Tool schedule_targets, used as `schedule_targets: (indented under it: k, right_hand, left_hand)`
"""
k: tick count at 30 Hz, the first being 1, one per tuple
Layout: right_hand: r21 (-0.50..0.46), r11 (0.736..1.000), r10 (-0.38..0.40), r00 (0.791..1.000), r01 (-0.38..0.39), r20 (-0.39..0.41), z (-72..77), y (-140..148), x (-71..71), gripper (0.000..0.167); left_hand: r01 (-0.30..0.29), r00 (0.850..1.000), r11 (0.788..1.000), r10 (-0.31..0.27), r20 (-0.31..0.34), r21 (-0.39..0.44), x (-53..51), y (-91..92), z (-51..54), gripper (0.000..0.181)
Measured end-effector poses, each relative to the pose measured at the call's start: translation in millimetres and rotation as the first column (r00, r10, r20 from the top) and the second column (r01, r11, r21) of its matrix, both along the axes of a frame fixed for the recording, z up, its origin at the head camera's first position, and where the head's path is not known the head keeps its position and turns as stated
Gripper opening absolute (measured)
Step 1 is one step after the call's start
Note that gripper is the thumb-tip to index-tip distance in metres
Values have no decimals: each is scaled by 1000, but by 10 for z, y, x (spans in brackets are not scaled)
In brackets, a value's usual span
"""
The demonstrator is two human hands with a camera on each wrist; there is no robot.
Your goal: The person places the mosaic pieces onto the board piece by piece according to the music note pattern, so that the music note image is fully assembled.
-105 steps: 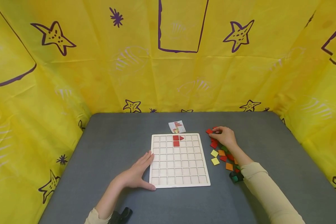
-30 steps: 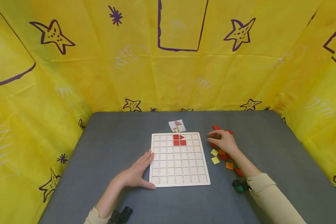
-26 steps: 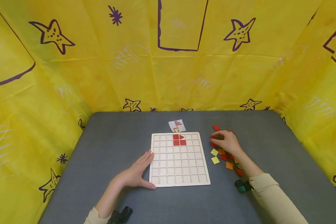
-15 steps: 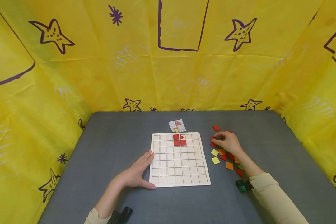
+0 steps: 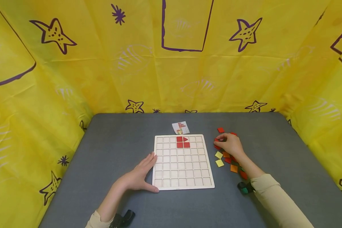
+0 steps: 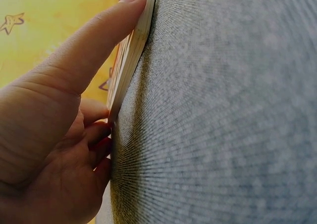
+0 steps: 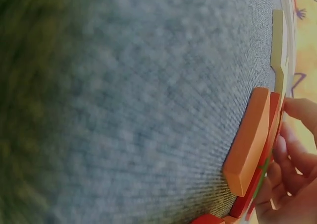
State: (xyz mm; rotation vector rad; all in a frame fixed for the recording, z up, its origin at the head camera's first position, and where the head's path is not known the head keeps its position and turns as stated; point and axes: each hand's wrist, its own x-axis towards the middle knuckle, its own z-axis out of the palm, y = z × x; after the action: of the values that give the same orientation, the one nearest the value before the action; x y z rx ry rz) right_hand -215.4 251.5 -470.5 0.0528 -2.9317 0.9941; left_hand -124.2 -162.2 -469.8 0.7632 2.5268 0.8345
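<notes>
My left hand (image 5: 137, 176) rests at the left edge of a pale wooden grid board (image 5: 174, 166), thumb at the near corner and straight fingers along the side. In the left wrist view the thumb (image 6: 94, 48) touches the board's edge (image 6: 130, 60). Three red square tiles (image 5: 180, 145) and a red triangular tile (image 5: 185, 139) sit in the board's upper cells. Right of the board, my right hand (image 5: 231, 145) pinches a red square tile (image 5: 216, 140) at the pile between thumb and fingers. The hand partly hides the tile.
A small printed pattern card (image 5: 180, 128) lies behind the board. Yellow tiles (image 5: 219, 163), orange tiles (image 5: 234, 168), and red and green pieces lie under and near the right forearm. One red tile (image 5: 220, 130) lies farther back. Yellow cloth (image 5: 171, 82) hangs beyond the grey table (image 5: 122, 136).
A red square has joined the board's second row, under the triangle. My right hand has returned to the pile and closed its fingertips at a red tile. The left hand has stayed put.
</notes>
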Motion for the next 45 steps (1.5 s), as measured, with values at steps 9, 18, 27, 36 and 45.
schedule_targets:
  k: [9, 18, 27, 36, 45]
  right_hand:
    - [-185, 982, -16, 997, 30, 79, 26, -193, 35, 33]
    - [-232, 972, 54, 993, -28, 106, -2, -560, 22, 30]
    - [-115, 985, 134, 990, -127, 53, 2, -836, 17, 21]
    - [-96, 986, 139, 989, -133, 56, 38, -908, 30, 21]
    - [-112, 980, 174, 984, -167, 50, -8, -878, 19, 21]
  left_hand:
    - [-6, 1000, 1000, 6, 11, -3, -2, -6, 9, 122]
    - [-14, 1000, 1000, 14, 17, -9, -5, -3, 5, 122]
    - [-6, 1000, 1000, 6, 9, 4, -3, 2, -15, 122]
    - [-13, 1000, 1000, 12, 16, 3, -3, 7, -15, 122]
    - [-9, 1000, 1000, 8, 12, 7, 0, -4, -10, 122]
